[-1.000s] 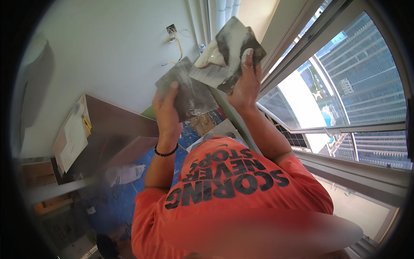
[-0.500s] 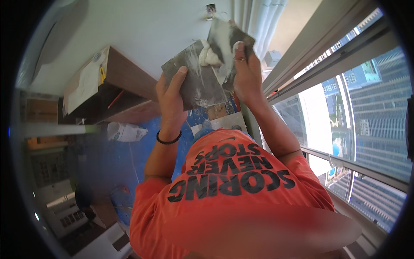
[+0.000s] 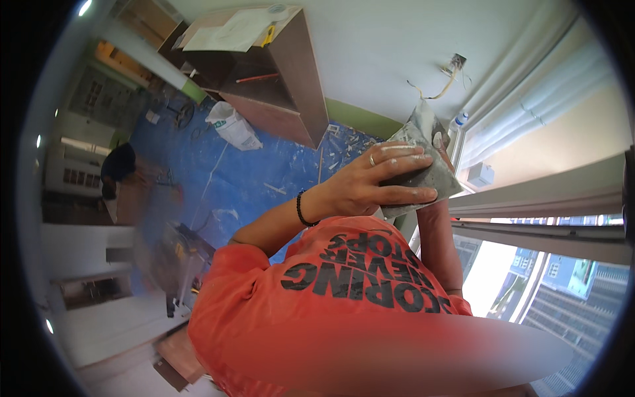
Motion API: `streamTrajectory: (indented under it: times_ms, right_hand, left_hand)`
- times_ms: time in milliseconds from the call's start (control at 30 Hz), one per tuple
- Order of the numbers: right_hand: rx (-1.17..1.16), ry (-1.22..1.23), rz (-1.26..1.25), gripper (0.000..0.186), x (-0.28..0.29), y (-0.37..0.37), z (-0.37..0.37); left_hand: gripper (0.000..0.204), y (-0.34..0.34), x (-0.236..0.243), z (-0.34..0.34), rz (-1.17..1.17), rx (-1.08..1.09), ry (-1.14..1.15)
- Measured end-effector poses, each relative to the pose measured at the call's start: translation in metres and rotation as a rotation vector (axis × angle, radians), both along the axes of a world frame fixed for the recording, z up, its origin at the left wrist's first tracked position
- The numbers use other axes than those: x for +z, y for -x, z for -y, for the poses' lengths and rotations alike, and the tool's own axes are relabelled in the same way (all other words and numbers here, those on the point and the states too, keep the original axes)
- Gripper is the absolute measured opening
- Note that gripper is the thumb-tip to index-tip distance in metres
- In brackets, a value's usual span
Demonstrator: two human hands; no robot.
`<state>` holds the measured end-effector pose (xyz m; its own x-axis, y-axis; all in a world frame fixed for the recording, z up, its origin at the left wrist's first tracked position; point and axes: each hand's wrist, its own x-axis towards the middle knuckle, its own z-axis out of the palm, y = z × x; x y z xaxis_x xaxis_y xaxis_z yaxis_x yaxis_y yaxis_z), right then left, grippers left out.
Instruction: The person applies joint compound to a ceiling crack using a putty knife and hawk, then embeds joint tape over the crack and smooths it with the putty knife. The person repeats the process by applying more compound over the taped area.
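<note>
Two grey, flat putty spreaders are together in front of me at the right, by the window frame. My left hand (image 3: 387,173) lies over the nearer putty spreader (image 3: 447,184), fingers stretched across its face and gripping it; white smears mark the fingers. Behind it, my right hand (image 3: 442,147) grips the farther putty spreader (image 3: 423,122), which carries whitish paste. Only the thumb and a bit of that hand show; the plates hide the rest. The two plates overlap, and I cannot tell whether they touch.
A brown cabinet (image 3: 291,79) stands against the wall with a yellow cutter (image 3: 268,36) on top. A white sack (image 3: 233,126) sits on the blue floor covering (image 3: 198,178). Wires hang from a wall box (image 3: 458,61). Another person (image 3: 119,165) is low down at the far left.
My view has turned, and both hands with the spreaders now appear farther right. My left hand has gone from holding its spreader at the edge to lying across its face, in front of the right one.
</note>
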<state>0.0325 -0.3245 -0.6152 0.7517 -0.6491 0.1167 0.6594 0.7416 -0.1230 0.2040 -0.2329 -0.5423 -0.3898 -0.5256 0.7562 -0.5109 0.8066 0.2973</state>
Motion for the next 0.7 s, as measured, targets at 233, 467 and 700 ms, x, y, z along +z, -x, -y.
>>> streamTrajectory:
  times_ms: [233, 467, 700]
  right_hand:
    - [-0.340, -0.034, -0.745, 0.048, -0.003, -0.021, 0.025]
    - [-0.327, 0.187, -0.662, 0.049, 0.001, -0.079, 0.049]
    - [-0.065, 0.170, -0.796, 0.045, 0.023, -0.212, 0.034]
  left_hand:
    - [0.054, -0.065, -0.052, 0.006, 0.228, 0.422, -0.125]
    - [0.030, -0.120, -0.047, 0.026, -0.881, 0.843, -0.258]
    - [0.042, -0.196, -0.067, 0.061, -1.752, -0.141, -1.006]
